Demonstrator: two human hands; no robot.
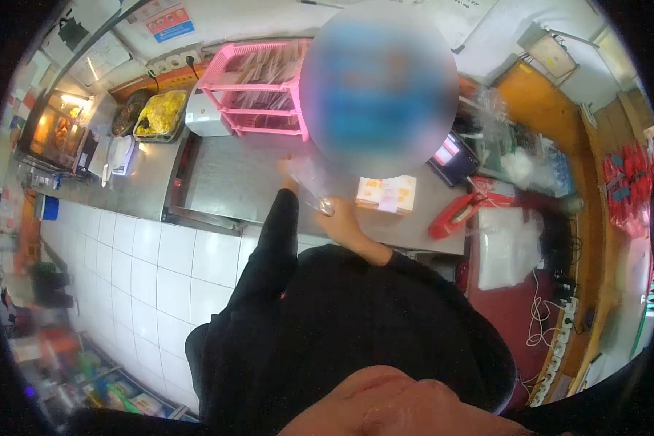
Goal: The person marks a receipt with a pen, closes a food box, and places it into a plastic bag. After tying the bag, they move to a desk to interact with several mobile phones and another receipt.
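The right hand point(340, 224) pinches a clear plastic bag point(312, 179) between its fingers. The left hand point(288, 173) is blurred; finger state indeterminable.

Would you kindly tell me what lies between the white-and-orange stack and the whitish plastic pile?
The head view shows a red object between the stack and the pile; its exact kind is unclear.

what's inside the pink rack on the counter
The pink rack holds what look like slim, clear-wrapped packets on its upper level and more below. Their contents are too blurred to tell, and whatever lies beneath the top ones is covered.
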